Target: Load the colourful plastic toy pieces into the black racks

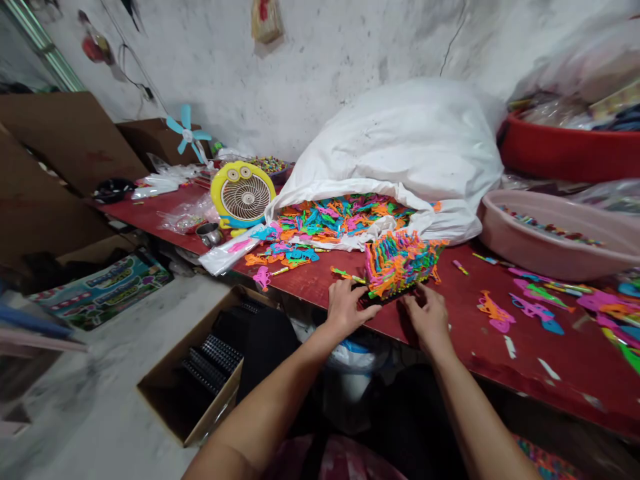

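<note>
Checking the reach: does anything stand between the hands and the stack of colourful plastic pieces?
Nothing visible does: the left hand and right hand sit right at the dark strip under the stack of colourful plastic pieces.

**My stack of bright plastic shapes**
Orange, green, pink and blue pieces stand packed on edge, leaning in a tight row on a dark strip on the red table. My left grip and right grip sit on either side, fingers at the strip's ends.
</note>
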### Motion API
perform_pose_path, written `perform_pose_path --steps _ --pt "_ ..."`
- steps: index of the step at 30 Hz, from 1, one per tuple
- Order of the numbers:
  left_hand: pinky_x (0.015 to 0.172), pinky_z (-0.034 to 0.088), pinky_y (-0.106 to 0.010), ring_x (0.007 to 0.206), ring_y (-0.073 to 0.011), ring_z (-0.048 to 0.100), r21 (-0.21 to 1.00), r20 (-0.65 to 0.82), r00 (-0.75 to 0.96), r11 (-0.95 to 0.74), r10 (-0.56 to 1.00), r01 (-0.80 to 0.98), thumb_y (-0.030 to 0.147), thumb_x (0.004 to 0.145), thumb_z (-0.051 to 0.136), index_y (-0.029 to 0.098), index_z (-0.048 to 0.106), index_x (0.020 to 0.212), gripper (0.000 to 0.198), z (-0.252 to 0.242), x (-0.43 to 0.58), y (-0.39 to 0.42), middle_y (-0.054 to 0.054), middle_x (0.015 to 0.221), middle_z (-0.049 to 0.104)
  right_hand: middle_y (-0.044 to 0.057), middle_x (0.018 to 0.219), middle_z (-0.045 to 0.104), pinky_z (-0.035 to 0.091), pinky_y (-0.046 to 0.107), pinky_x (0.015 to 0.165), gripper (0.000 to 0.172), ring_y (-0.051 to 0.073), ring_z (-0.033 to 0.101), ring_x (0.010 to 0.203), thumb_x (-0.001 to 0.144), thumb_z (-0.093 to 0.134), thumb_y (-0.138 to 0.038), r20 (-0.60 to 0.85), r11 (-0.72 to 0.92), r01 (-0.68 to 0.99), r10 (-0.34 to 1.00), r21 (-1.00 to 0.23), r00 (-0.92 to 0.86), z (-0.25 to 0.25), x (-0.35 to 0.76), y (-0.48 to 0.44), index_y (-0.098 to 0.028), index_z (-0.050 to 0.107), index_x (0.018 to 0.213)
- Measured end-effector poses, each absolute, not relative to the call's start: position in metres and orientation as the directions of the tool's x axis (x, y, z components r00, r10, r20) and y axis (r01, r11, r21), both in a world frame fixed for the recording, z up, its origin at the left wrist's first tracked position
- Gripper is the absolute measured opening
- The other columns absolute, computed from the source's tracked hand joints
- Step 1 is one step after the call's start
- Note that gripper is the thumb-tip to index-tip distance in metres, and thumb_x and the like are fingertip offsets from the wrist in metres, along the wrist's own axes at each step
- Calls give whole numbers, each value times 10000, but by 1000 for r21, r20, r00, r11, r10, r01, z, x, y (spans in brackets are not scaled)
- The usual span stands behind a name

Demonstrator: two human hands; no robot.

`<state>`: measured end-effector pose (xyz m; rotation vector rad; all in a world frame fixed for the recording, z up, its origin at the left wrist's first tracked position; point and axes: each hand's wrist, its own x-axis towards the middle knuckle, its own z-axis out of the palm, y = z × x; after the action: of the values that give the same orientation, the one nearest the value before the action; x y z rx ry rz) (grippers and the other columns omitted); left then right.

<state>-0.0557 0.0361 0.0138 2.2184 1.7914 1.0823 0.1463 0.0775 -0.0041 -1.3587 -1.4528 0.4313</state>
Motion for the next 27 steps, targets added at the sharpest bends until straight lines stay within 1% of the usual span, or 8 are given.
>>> perform_pose_path --steps 2,5,13,17,20,23,25,27 --pt "981 408 -445 1123 -265 515 456 475 68 -312 877 834 536 754 740 282 678 1176 497 11 -52 36 -64 1243 574 187 1208 584 446 515 968 503 317 552 1110 767 587 -432 472 257 632 859 -731 197 -4 157 76 -135 645 1169" --pt "975 406 -441 1128 -268 501 435 477 83 -317 875 843 548 756 731 278 662 1195 520 8 -52 35 -69 1253 558 168 1161 608 429 508 989 439 310 541 1121 788 553 -399 485 273 679 863 -681 140 -1 161 65 -145 651 1133" --pt "927 439 -422 1082 -275 508 481 454 51 -293 889 827 535 723 758 266 689 1145 505 14 -47 32 -82 1178 568 62 942 631 489 352 795 248 206 610 871 864 582 -413 468 380 522 883 -764 42 20 130 33 -207 640 989" --pt "925 464 -418 1061 -274 542 629 386 -102 -180 917 756 493 682 795 250 693 1094 489 26 -32 27 -86 1137 543 62 950 632 487 359 795 274 205 609 869 839 625 -419 474 390 509 879 -768 41 27 129 35 -197 632 999" --pt "926 492 -364 1027 -229 578 817 317 -200 -160 927 554 375 665 819 212 670 1082 473 38 -23 27 -82 1136 513 76 991 665 496 364 803 348 203 626 868 825 651 -444 436 361 460 898 -811 65 34 130 40 -190 642 1063" --pt "976 482 -351 1056 -216 580 951 246 -325 -163 913 261 229 608 845 173 636 1085 524 49 -18 32 -86 1145 519 79 965 695 505 346 755 385 192 638 813 817 662 -471 347 295 344 933 -892 99 44 126 44 -180 652 1069" --pt "933 510 -335 1004 -189 608 990 124 -349 -138 929 -15 144 665 773 168 608 1115 480 55 -16 36 -81 1118 564 78 947 701 507 331 729 404 185 639 787 792 689 -485 300 262 253 945 -931 126 50 122 46 -172 653 1044" --pt "801 554 -301 865 -152 636 956 -25 -279 -58 960 -286 84 741 647 161 576 1158 430 60 -16 38 -68 1042 612 74 926 702 506 316 699 431 176 633 761 767 712 -502 271 242 180 949 -953 160 55 118 48 -168 650 1033"
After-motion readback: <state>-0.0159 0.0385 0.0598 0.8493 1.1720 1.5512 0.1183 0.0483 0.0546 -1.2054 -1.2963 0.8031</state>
